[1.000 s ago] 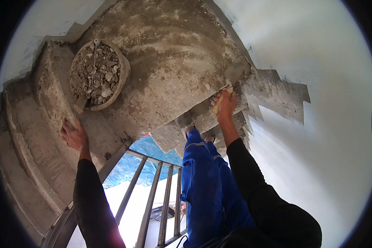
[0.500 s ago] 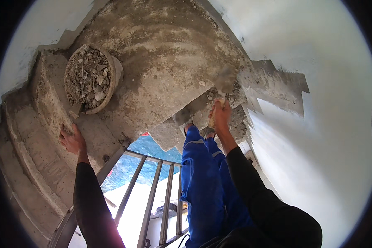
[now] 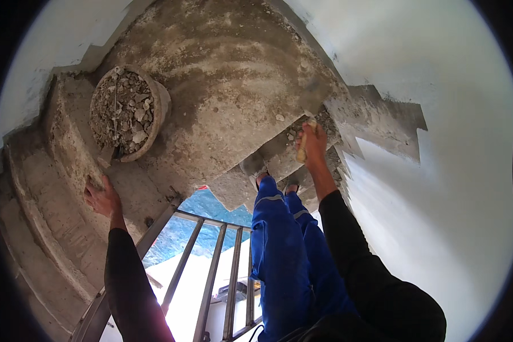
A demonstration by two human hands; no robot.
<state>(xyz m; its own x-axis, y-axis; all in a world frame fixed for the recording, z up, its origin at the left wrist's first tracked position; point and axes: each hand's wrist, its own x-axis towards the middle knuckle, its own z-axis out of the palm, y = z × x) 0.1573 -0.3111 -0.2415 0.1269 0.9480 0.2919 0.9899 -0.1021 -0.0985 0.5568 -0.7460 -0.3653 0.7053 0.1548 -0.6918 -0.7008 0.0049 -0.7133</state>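
My right hand [image 3: 315, 139] is closed round the pale handle of a hand tool [image 3: 302, 153]. The tool's broad grey head is smeared by motion, so I cannot tell its exact kind. It lies over the dusty concrete landing, beside loose rubble [image 3: 326, 122] on the step below. At the left, my left hand [image 3: 104, 198] is open with fingers apart, resting against the rough concrete step and holding nothing. Ahead of it stands a round tub [image 3: 164, 105] filled with broken mortar and stones [image 3: 134, 111]; a flat piece sticks out at its near side.
A metal railing [image 3: 211, 268] runs between my left arm and my blue-trousered legs [image 3: 279, 256], with a drop behind its bars. Concrete steps [image 3: 57, 228] curve down the left side. A white wall [image 3: 439, 188] with a bare grey band closes in the right.
My right hand has shifted slightly right, and the tool's head has moved a little up the landing. The left hand stays on the step; the view has tilted slightly.
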